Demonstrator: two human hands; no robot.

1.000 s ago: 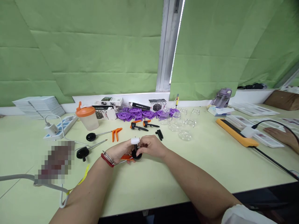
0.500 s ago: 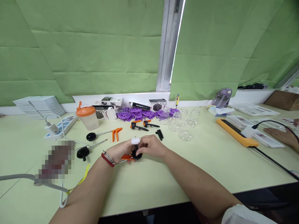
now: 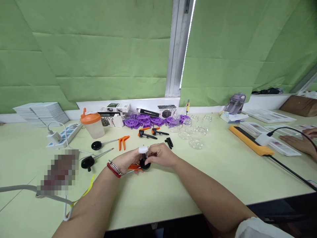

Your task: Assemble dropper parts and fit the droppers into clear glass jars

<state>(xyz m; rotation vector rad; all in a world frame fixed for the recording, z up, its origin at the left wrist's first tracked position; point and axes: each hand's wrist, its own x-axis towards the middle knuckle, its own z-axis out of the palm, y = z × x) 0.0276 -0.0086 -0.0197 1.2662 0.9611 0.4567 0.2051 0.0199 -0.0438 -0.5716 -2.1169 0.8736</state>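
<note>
- Held disc [image 3: 145, 167]: smooth black plastic
- Rod [image 3: 103, 153]: shiny bare metal
- Clip [image 3: 123, 138]: smooth orange plastic
- Jar [image 3: 196, 143]: clear and glossy, glass or plastic unclear
- Box [image 3: 115, 121]: printed card
- Wall covering [image 3: 111, 62]: creased, matt, paper-like
- Table [image 3: 160, 198]: smooth, faint sheen
- Sleeve [image 3: 254, 228]: white cloth

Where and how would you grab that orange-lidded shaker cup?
Probably around the translucent body of the shaker cup, below the orange lid, coming from the near side. The cup stands upright, and its rounded body looks easy to wrap. A power strip lies to its left and a printed box to its right, so the front seems freer, reaching over the black-headed rod.
</note>
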